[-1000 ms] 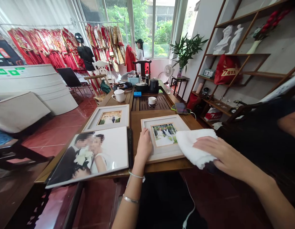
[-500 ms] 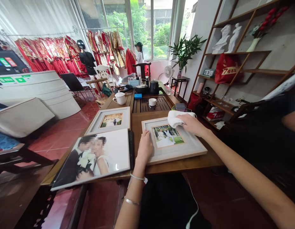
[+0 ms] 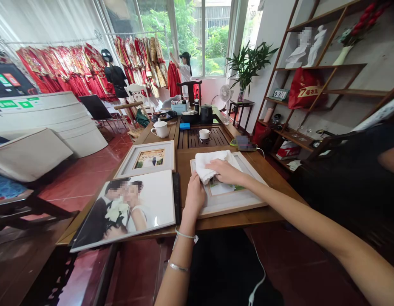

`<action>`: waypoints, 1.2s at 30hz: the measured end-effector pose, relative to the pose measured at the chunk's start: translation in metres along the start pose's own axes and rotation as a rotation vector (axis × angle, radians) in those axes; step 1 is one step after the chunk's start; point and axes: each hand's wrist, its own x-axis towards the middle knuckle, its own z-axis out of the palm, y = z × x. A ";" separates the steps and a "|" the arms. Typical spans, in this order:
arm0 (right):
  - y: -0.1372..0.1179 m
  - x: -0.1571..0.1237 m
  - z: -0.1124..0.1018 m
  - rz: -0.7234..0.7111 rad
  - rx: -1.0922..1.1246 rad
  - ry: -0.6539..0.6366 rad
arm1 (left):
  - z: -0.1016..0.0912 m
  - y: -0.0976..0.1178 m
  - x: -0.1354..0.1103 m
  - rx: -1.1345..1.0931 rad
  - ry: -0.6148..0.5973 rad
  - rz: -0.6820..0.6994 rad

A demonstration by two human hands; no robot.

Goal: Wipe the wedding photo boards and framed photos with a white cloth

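A pale picture frame (image 3: 248,197) with a photo inside lies on the wooden table (image 3: 273,170) in front of me. My left hand (image 3: 195,193) grips the frame's left edge, its fingers closed there. With my right hand (image 3: 227,171) I press a white cloth (image 3: 205,163) onto the upper left of the frame. The cloth and hand cover much of the photo. To the left lies a second pale frame (image 3: 128,160) with a small photo. Nearer me a large photo panel (image 3: 158,199) of a couple overlaps the table's left edge.
A lidded white cup (image 3: 160,128), a small white cup (image 3: 204,134) on a slatted tea tray (image 3: 188,142) and a phone (image 3: 246,143) stand beyond the frames. Two people are near racks of red garments (image 3: 66,70). A shelf unit (image 3: 346,66) rises at the right.
My right hand has moved the cloth left, from the frame's top right corner to its upper left, over the photo. My left hand stays on the left edge.
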 end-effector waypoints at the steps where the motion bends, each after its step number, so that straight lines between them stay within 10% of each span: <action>1: 0.001 -0.005 -0.001 -0.047 0.042 -0.004 | 0.000 0.000 0.000 0.006 0.001 -0.013; 7: -0.008 -0.064 -0.029 -0.236 0.247 -0.142 | 0.004 -0.004 -0.001 0.024 0.009 -0.079; 12: -0.019 -0.095 -0.043 -0.108 0.194 -0.150 | 0.005 -0.006 -0.001 0.053 0.014 -0.101; 20: -0.007 -0.017 -0.007 0.195 -0.046 0.062 | 0.002 -0.007 -0.001 0.031 0.004 -0.053; 27: -0.018 0.022 -0.001 0.072 0.058 0.042 | 0.001 -0.003 -0.002 -0.026 0.077 -0.023; 36: 0.007 -0.068 -0.059 -0.122 0.368 -0.268 | -0.004 0.007 -0.005 0.089 0.104 -0.209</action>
